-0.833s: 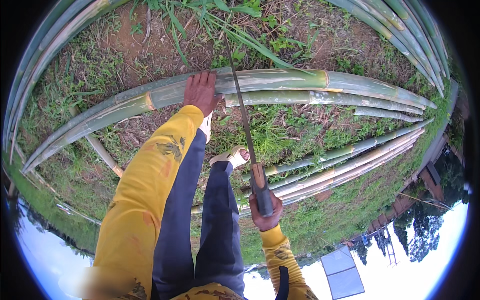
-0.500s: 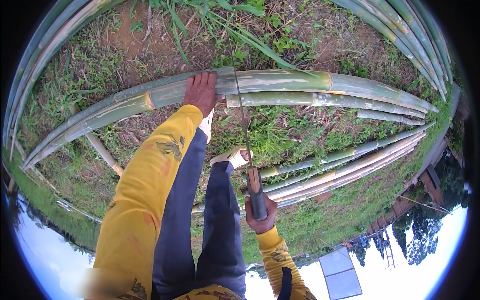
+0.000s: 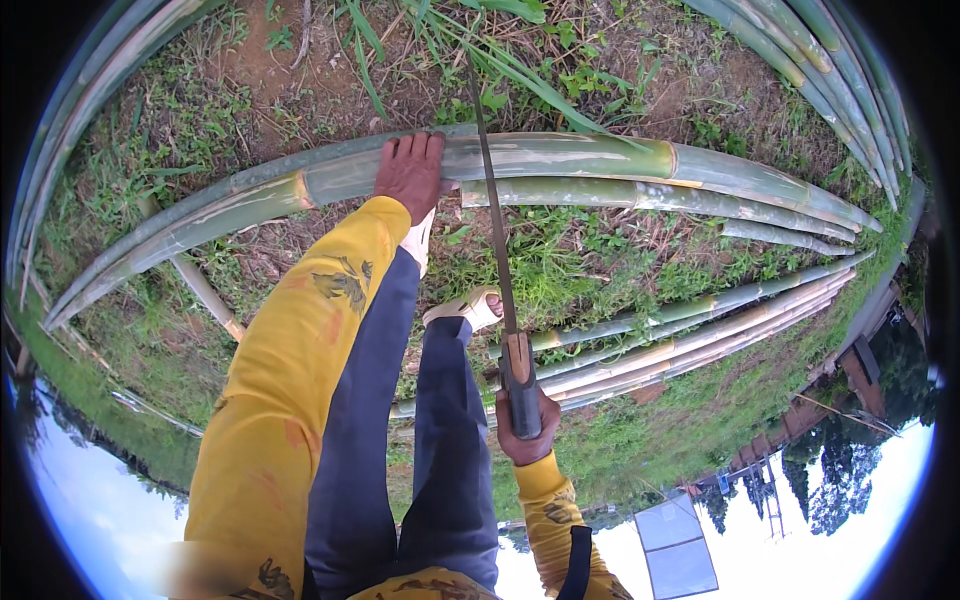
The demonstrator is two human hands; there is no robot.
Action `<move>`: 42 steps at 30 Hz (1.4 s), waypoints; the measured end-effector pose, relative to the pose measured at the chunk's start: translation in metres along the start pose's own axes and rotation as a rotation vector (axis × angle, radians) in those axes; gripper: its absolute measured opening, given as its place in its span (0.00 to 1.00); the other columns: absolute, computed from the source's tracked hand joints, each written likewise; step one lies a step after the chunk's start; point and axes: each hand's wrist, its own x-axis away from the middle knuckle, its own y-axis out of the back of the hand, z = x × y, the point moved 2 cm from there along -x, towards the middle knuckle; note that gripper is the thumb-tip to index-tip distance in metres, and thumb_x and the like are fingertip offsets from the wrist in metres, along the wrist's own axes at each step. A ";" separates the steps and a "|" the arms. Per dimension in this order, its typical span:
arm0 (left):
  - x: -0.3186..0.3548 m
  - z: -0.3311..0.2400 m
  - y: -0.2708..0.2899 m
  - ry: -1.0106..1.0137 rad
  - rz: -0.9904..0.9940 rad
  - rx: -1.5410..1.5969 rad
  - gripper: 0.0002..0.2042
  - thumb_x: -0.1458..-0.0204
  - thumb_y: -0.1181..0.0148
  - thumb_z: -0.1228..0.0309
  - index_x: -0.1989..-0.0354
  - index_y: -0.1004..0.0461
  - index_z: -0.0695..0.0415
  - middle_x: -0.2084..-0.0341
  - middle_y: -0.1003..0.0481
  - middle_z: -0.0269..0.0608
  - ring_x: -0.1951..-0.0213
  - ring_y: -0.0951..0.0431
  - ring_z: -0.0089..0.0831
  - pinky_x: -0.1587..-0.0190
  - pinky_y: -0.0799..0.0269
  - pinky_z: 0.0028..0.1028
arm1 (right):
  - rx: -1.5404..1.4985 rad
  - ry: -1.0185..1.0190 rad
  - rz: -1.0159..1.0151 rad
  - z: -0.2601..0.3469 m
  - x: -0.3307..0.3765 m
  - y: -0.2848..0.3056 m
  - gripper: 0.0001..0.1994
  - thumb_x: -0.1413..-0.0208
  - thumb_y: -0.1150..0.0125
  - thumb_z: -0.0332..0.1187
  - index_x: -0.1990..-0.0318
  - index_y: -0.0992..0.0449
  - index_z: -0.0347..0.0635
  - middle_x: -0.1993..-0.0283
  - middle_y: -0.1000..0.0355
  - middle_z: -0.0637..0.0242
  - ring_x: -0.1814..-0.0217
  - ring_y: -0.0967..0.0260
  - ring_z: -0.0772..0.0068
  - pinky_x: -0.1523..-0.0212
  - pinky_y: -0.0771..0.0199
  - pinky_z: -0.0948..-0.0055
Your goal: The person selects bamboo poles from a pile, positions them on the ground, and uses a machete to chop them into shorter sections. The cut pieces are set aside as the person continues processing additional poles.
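Note:
A thick green bamboo pole lies crosswise in front of me. My left hand presses on it, its fingers wrapped over the far side. In my right hand is a hand saw, gripped by its dark handle. The long, narrow blade crosses the pole just right of my left hand and points away from me. Whether a cut has been made under the blade I cannot tell. A thinner bamboo pole lies along the near side of the thick one, its end close to the blade.
Several cut poles lie nearer me on the right. More bamboo is stacked at the far right and far left. A short pole lies under the thick one at left. My sandalled foot stands below the blade.
The saw has turned slightly, so more of the blade's flat side shows, and its handle sits a little farther right. My left hand keeps its place on the pole.

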 end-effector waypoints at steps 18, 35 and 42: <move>-0.003 -0.003 0.003 0.006 0.031 -0.022 0.38 0.48 0.32 0.49 0.35 0.39 0.58 0.46 0.32 0.45 0.42 0.34 0.43 0.39 0.43 0.43 | -0.045 0.033 0.003 -0.013 -0.037 -0.020 0.07 0.49 0.36 0.22 0.62 0.22 0.38 0.73 0.24 0.64 0.72 0.25 0.78 0.69 0.27 0.74; -0.001 0.004 0.004 0.036 0.050 0.006 0.38 0.48 0.32 0.49 0.35 0.38 0.58 0.45 0.32 0.46 0.41 0.34 0.44 0.38 0.44 0.44 | 0.040 0.035 -0.106 -0.022 -0.001 -0.030 0.05 0.48 0.34 0.23 0.63 0.22 0.37 0.73 0.24 0.64 0.73 0.25 0.75 0.70 0.26 0.73; -0.005 -0.002 0.003 0.022 0.051 -0.002 0.38 0.49 0.32 0.49 0.35 0.38 0.58 0.44 0.32 0.46 0.40 0.34 0.44 0.38 0.44 0.44 | -0.040 0.020 -0.061 -0.023 -0.047 -0.044 0.10 0.50 0.34 0.23 0.59 0.20 0.38 0.71 0.22 0.59 0.70 0.21 0.68 0.66 0.23 0.69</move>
